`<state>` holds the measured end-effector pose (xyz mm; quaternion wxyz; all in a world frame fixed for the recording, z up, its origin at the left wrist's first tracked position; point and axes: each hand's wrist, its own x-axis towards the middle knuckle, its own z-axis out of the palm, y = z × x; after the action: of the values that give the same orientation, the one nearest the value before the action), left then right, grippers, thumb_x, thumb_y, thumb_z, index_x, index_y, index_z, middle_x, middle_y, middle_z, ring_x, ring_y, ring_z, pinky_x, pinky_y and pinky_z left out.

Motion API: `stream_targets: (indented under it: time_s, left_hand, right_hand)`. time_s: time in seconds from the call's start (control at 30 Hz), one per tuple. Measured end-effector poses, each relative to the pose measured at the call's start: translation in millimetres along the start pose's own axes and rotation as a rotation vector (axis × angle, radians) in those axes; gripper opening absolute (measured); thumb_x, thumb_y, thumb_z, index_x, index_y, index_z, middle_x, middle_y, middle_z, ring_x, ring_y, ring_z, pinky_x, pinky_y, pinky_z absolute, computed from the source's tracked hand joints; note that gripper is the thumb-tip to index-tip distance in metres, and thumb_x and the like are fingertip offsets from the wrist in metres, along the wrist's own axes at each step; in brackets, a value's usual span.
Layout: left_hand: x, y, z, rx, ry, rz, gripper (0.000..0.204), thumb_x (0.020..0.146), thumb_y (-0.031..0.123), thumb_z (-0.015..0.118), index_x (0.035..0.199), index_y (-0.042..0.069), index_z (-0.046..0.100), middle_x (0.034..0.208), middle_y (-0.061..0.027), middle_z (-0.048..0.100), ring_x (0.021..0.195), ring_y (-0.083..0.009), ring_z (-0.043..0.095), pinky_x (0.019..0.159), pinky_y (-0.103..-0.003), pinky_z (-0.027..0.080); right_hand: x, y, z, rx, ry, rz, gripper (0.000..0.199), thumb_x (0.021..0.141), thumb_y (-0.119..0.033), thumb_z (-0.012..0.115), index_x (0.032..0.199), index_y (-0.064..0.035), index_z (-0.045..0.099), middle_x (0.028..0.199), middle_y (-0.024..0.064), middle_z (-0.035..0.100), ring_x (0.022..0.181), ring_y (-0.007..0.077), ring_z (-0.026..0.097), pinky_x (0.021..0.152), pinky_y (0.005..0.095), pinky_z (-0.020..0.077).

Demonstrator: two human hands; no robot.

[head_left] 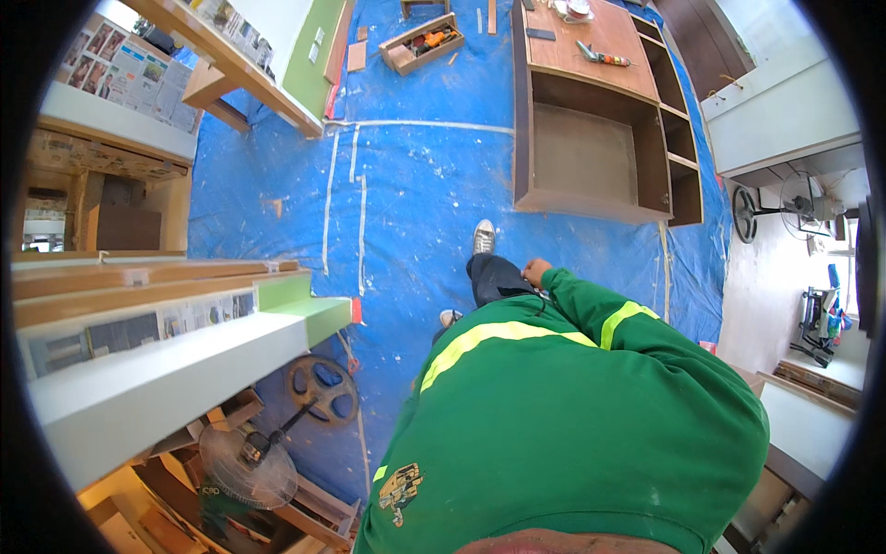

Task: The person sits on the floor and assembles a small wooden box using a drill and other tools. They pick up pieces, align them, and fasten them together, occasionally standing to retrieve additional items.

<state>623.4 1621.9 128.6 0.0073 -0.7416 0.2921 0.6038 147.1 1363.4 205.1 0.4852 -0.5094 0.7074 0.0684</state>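
My right hand [535, 271] is in front of my waist, beside the hem of my green jacket [563, 415] and above the dark trousers [496, 277]. Its fingers look curled, and what they hold, if anything, is too small to make out. My left hand is out of view. One grey shoe [484, 236] is set forward on the blue sheet [425, 203]. Ahead and to the right lies a brown wooden cabinet [522, 138] with open compartments. On its top rest a caulking gun [604, 57] and a flat dark piece [541, 34].
An open wooden toolbox [397, 57] with orange tools stands far ahead. At left, a white and green ledge [185, 355] juts out near a standing fan [249, 462]. Another fan [801, 205] stands at right. Pale tape strips [329, 203] mark the sheet.
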Motion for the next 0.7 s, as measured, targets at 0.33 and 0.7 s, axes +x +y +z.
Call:
stream_targets:
  time_s: [0.33, 0.7]
  left_hand:
    - [116.4, 212.6, -87.0, 0.223, 0.299, 0.247, 0.051, 0.095, 0.049, 0.064, 0.118, 0.005, 0.075, 0.114, -0.0192, 0.075, 0.110, -0.0359, 0.069, 0.099, -0.044, 0.051]
    - [137.8, 481.6, -102.3, 0.199, 0.171, 0.507, 0.048, 0.094, 0.036, 0.069, 0.123, -0.001, 0.070, 0.120, -0.0218, 0.073, 0.113, -0.0325, 0.070, 0.101, -0.041, 0.052]
  right_hand:
    - [114.9, -41.4, -126.3, 0.270, -0.063, 0.011, 0.029, 0.093, -0.029, 0.066, 0.108, -0.0060, 0.074, 0.082, 0.0113, 0.073, 0.063, 0.0258, 0.071, 0.055, 0.0418, 0.0577]
    - [153.8, 43.8, -193.8, 0.442, 0.078, 0.287, 0.024, 0.095, -0.029, 0.063, 0.106, -0.0088, 0.072, 0.081, 0.0071, 0.071, 0.065, 0.0219, 0.071, 0.052, 0.0406, 0.0567]
